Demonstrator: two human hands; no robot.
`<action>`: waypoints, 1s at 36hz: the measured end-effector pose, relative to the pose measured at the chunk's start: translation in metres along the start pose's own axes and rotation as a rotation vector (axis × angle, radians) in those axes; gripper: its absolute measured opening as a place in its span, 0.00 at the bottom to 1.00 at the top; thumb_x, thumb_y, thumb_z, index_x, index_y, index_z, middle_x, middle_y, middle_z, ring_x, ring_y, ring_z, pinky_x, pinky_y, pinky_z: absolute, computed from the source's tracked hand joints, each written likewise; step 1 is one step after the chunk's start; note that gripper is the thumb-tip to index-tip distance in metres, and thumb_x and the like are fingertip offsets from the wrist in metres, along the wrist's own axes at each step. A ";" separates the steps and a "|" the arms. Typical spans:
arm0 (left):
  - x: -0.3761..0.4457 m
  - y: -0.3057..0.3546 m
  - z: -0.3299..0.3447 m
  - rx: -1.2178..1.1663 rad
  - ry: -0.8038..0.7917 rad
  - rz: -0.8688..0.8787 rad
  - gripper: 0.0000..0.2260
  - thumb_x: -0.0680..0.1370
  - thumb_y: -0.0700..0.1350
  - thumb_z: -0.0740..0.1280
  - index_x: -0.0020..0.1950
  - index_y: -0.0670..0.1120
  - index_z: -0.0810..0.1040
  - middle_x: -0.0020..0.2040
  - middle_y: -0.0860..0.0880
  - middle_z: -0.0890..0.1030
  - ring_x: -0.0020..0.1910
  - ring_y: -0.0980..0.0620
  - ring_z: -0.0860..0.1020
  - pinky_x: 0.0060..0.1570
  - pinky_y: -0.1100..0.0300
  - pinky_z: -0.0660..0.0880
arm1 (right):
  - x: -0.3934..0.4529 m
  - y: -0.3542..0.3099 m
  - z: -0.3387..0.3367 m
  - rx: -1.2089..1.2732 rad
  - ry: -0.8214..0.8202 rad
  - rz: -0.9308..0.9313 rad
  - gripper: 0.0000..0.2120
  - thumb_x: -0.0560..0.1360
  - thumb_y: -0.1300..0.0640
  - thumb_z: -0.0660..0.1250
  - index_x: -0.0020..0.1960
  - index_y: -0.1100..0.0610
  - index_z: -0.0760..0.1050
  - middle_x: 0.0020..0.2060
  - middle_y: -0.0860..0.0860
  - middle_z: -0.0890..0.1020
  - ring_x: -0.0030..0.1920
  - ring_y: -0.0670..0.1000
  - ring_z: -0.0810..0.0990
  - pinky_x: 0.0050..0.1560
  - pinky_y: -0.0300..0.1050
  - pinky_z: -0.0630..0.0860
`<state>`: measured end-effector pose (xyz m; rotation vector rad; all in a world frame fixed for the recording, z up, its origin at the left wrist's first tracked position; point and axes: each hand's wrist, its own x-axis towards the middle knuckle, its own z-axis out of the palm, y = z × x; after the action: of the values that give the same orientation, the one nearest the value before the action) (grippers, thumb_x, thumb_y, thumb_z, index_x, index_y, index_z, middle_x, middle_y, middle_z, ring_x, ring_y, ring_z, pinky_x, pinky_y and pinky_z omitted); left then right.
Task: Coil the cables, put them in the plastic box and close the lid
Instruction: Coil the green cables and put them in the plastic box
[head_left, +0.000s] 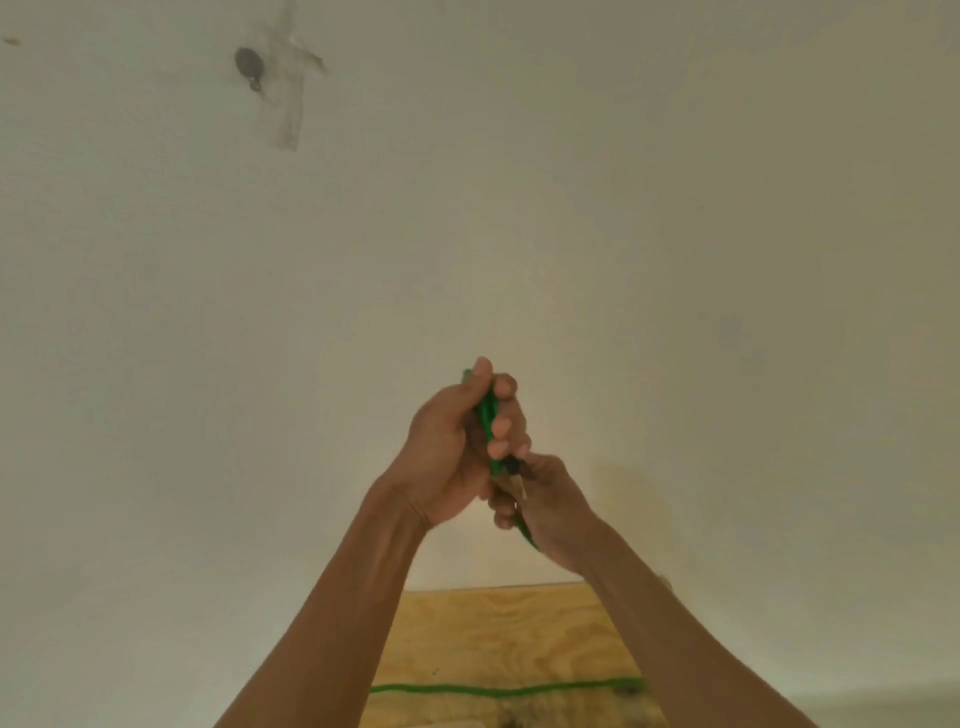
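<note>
Head view: green cable (487, 415) upright, gripped in both raised hands.

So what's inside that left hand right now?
Green cable, gripped in the left hand. The curled fingers hide how many loops it holds. The right hand pinches the cable just below.

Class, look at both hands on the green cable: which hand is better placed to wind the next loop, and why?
The right hand, probably. The left hand is clenched around the gathered green cable, serving as anchor, while the right pinches the strand just below it, nearer the slack lying across the wooden board.
</note>
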<state>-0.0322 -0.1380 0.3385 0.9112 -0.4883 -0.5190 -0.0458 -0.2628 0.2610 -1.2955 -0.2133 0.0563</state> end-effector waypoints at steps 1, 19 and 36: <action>0.003 0.005 -0.003 0.050 0.051 0.033 0.16 0.84 0.52 0.58 0.43 0.44 0.74 0.29 0.49 0.71 0.26 0.54 0.68 0.35 0.59 0.71 | -0.004 0.005 0.004 -0.006 -0.018 0.006 0.12 0.78 0.57 0.69 0.36 0.51 0.82 0.31 0.51 0.80 0.27 0.47 0.68 0.29 0.41 0.65; -0.008 -0.003 -0.052 0.839 0.241 0.058 0.20 0.82 0.55 0.59 0.54 0.40 0.81 0.33 0.41 0.77 0.32 0.47 0.73 0.36 0.56 0.74 | -0.021 -0.059 0.014 -1.319 -0.121 -0.231 0.11 0.78 0.52 0.64 0.57 0.45 0.82 0.40 0.43 0.82 0.40 0.49 0.77 0.46 0.47 0.76; -0.024 -0.015 -0.032 0.300 0.029 -0.292 0.29 0.79 0.68 0.53 0.37 0.44 0.73 0.21 0.51 0.62 0.17 0.55 0.58 0.24 0.60 0.63 | 0.015 -0.045 -0.012 -0.230 -0.235 -0.119 0.12 0.71 0.57 0.74 0.46 0.64 0.75 0.40 0.51 0.84 0.40 0.51 0.83 0.46 0.43 0.79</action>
<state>-0.0348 -0.1116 0.3046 1.2870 -0.4153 -0.7079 -0.0319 -0.2845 0.3033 -1.5020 -0.5095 0.0843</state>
